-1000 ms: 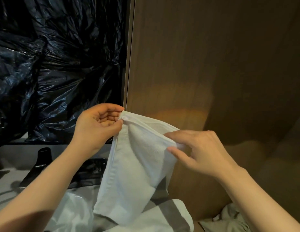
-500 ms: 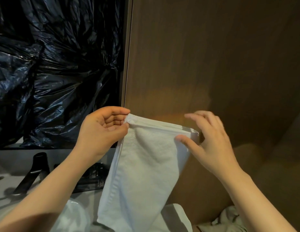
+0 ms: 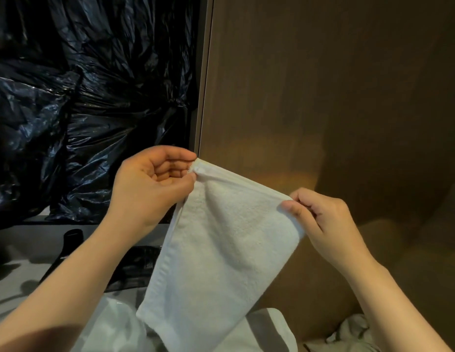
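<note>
We hold a white towel (image 3: 221, 250) hanging mid-frame, our left hand (image 3: 150, 189) pinching its eleven o'clock corner and our right hand (image 3: 325, 222) its three o'clock corner, each grip closed tight; best to level both corners and pull the top edge taut.

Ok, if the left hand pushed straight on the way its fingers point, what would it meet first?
Likely the brown wood panel, beyond the white towel corner the left hand pinches. Its line runs above the right hand. Depth to the panel is unclear.
</note>
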